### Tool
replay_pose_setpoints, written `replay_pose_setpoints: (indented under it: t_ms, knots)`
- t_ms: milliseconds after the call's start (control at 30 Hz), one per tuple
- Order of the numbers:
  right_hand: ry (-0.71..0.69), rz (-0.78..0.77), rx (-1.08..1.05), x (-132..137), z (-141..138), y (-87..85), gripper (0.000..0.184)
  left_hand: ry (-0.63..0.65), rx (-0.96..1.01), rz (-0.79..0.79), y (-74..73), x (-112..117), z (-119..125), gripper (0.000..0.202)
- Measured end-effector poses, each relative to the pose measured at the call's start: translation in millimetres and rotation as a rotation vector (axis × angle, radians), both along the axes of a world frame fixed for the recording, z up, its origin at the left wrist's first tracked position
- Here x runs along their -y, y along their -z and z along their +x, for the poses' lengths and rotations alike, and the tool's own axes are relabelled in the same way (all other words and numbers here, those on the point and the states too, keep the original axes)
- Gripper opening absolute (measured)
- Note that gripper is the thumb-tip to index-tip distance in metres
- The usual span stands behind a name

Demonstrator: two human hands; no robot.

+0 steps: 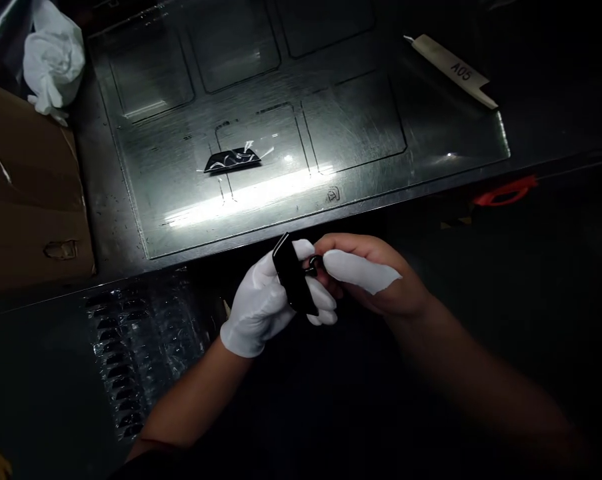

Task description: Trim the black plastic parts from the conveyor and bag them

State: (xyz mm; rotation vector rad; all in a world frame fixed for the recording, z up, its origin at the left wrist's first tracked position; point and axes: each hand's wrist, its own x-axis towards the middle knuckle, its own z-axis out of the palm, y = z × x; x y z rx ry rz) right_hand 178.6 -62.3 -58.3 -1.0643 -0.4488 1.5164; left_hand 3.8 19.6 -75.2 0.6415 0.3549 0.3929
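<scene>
My left hand (263,303), in a white glove, grips a glossy black bar-shaped piece (293,273) upright between its fingers. My right hand (373,275) is bare except for a white cover (361,272) on one finger. It pinches a small black ring (313,265) at the edge of the black piece, and the fingers partly hide the ring. Farther off, a similar black piece wrapped in clear film (232,160) lies on a scratched metal plate (351,127).
A clear plastic tray (141,347) of black parts sits below the plate at left. A cardboard box (25,200) and crumpled white material (53,60) lie at far left. A paper strip (451,70) lies at upper right, and a red clip (505,191) sits on the bench edge.
</scene>
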Motion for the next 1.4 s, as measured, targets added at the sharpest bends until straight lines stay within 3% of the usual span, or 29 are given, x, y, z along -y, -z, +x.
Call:
replay_pose_setpoints:
  t_ms: [233, 467, 667, 800, 933, 1033, 1100, 1200, 1300, 1400]
  knots:
    - [-0.04, -0.006, 0.045, -3, 7, -2.1, 0.028, 0.034, -0.011, -0.097, 0.1, 0, 1, 0.05]
    - [-0.031, 0.004, 0.017, 0, 1, -0.1, 0.026, -0.007, -0.051, -0.011, -0.8, 2, -3, 0.05]
    - [0.0, 0.006, 0.03, 2, -3, 0.6, 0.046, 0.039, 0.044, -0.032, -0.8, 5, -7, 0.051]
    - [-0.021, 0.012, 0.092, 4, -5, 0.7, 0.031, 0.035, -0.026, -0.049, -3.0, 8, -12, 0.058]
    - [0.015, 0.029, 0.122, 4, -10, -2.8, 0.012, 0.113, -0.135, -0.031, -4.5, 5, -17, 0.085]
    - [0.144, 0.181, 0.281, 2, -12, -9.1, 0.007, 0.111, -0.083, 0.021, -2.7, 1, -21, 0.096]
    - [0.217, 0.364, 0.48, 0, -12, -14.8, 0.023, 0.082, 0.002, 0.046, -2.0, 1, -23, 0.084]
    - [0.208, 0.589, 0.752, -1, -9, -23.0, 0.044, 0.057, 0.1, 0.041, -4.6, 6, -26, 0.067]
    - [0.163, 0.67, 0.899, -1, -6, -27.4, 0.046, 0.043, 0.064, 0.014, -9.0, 11, -27, 0.071]
    - [0.07, 0.638, 0.882, -1, -1, -27.8, 0.033, 0.033, 0.039, -0.04, -10.0, 12, -28, 0.078]
